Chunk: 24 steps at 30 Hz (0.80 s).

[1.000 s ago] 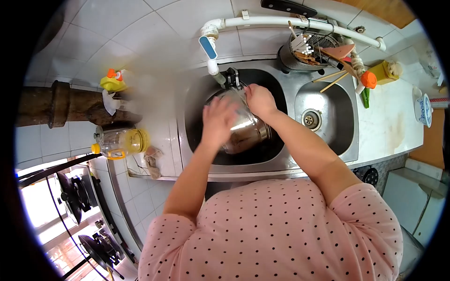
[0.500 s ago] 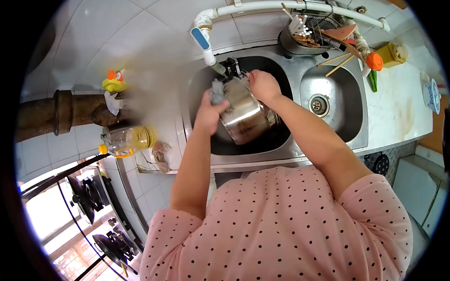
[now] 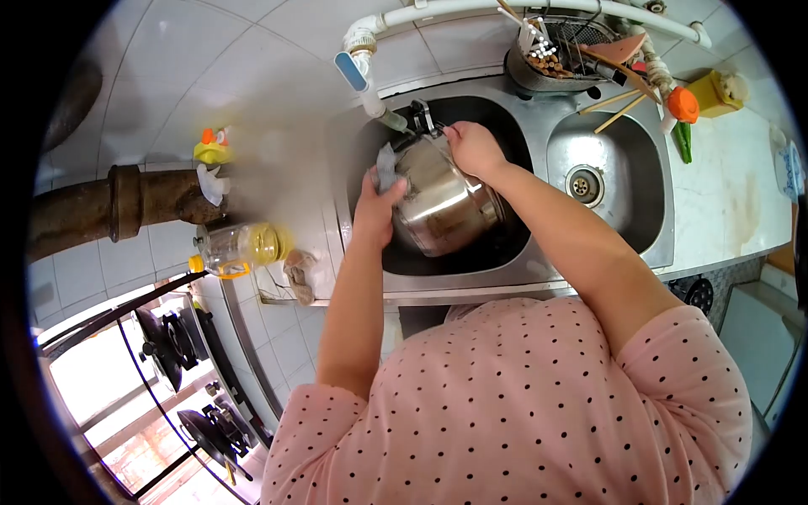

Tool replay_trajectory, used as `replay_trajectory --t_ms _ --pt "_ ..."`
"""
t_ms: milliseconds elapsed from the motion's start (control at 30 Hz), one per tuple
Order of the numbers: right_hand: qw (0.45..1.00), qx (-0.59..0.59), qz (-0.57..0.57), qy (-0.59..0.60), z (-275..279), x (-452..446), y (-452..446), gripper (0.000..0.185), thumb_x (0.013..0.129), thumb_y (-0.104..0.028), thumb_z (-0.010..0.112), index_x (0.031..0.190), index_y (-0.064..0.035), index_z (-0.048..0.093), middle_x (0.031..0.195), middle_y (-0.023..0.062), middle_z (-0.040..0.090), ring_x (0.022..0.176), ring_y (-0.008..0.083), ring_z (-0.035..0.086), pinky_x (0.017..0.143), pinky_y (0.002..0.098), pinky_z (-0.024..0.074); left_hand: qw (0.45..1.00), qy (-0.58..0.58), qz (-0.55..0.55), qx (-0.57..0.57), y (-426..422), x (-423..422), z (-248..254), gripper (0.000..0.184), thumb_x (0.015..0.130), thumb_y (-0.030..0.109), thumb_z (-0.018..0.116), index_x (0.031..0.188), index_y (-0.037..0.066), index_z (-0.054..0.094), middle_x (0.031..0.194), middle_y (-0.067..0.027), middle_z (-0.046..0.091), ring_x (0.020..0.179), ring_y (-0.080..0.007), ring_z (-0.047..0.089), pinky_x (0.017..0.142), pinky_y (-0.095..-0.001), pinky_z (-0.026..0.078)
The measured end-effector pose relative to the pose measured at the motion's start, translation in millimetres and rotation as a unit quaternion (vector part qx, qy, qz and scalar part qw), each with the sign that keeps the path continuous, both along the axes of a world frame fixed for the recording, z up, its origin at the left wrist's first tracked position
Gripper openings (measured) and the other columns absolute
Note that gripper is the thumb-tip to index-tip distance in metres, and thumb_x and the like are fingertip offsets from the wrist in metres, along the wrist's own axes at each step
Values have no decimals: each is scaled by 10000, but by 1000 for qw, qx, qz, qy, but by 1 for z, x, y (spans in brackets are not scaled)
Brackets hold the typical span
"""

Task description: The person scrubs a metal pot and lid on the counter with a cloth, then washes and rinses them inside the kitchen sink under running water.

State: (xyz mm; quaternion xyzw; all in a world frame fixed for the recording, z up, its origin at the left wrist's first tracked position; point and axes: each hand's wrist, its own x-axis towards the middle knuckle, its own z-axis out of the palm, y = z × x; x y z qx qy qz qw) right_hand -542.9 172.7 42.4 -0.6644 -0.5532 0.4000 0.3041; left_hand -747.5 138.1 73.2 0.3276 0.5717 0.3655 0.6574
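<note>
A shiny metal pot (image 3: 442, 206) lies tilted in the large left sink basin (image 3: 518, 244), with brownish stains on its side. My left hand (image 3: 379, 202) is closed around a greyish cloth (image 3: 386, 167) against the pot's left side. At the pot's upper right, my right hand (image 3: 474, 150) grips its rim or handle; the exact part is hidden under the fingers. The white tap (image 3: 368, 93) with a blue handle reaches over the basin just above the pot.
On the left are an oil bottle (image 3: 231, 250), a rag (image 3: 300, 273) and a thick brown pipe (image 3: 126, 202). A utensil basket (image 3: 555, 76) stands behind the small right basin (image 3: 610, 185). Chopsticks (image 3: 619, 112) cross that basin's back edge, near an orange-capped bottle (image 3: 683, 104).
My left hand has moved from a blurred position over the pot to its left side, where the cloth now shows. The pot's side is more exposed. The whole view has shifted.
</note>
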Motion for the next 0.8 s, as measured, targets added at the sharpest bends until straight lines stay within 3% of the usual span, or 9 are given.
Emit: replay_trajectory --t_ms 33,67,133,167,267,333,500,600,800 --pt "999 1 -12 37 -1 -1 0 333 928 -276 460 891 7 633 897 242 630 879 424 588 779 471 470 992 123 -30 24 16 -4 -15 697 781 239 724 1362 67 380 1320 -139 438 1199 -269 448 993 -397 377" --pt "999 7 -10 34 -4 -3 2 331 925 -273 464 890 9 634 902 247 627 881 427 586 779 472 469 950 279 -89 105 26 1 -17 698 761 244 741 1345 61 407 1310 -147 448 1180 -261 457 988 -382 379" --pt "999 17 -9 28 -6 -8 2 327 920 -267 472 887 13 637 911 256 622 885 435 580 780 474 466 767 556 -197 250 33 17 -18 701 721 252 775 1313 48 459 1289 -164 468 1143 -245 476 980 -352 383" --pt "998 -4 -24 50 -7 -9 1 321 918 -269 479 876 6 638 898 258 621 886 432 581 785 476 465 696 606 -224 313 25 32 -16 648 702 298 787 1222 9 530 1222 -186 518 1049 -236 532 906 -356 433" --pt "999 16 -9 40 -9 -10 -1 312 922 -266 472 881 -3 635 885 254 624 890 428 585 789 472 468 848 434 -281 120 53 31 -9 705 708 425 734 1265 59 503 1262 -212 508 1173 -314 492 964 -427 383" --pt "1000 -11 -14 23 -2 -19 -4 311 927 -263 462 883 -6 631 887 247 626 887 425 587 787 470 470 936 275 -222 -2 69 25 5 540 735 186 748 1179 -12 512 979 -113 629 892 -209 571 801 -344 442" --pt "1000 -20 20 14 9 -29 -7 314 931 -264 445 874 -14 627 925 227 634 891 405 598 780 471 475 908 291 -302 5 82 2 -5 590 727 184 751 1223 -3 490 1012 -120 624 956 -242 561 849 -355 426" --pt "999 -33 17 3 11 -32 -7 313 934 -263 442 877 -18 629 926 222 637 896 398 603 782 467 477 907 287 -307 -2 75 4 2 684 684 47 750 1288 5 431 1087 -105 581 1040 -212 528 915 -336 408" --pt "999 -39 19 -5 11 -34 -7 307 933 -267 448 907 -24 635 932 219 640 901 393 607 786 463 481 891 317 -322 -35 95 -11 -9 692 678 60 754 1283 6 422 1060 -107 582 974 -212 554 831 -329 448"
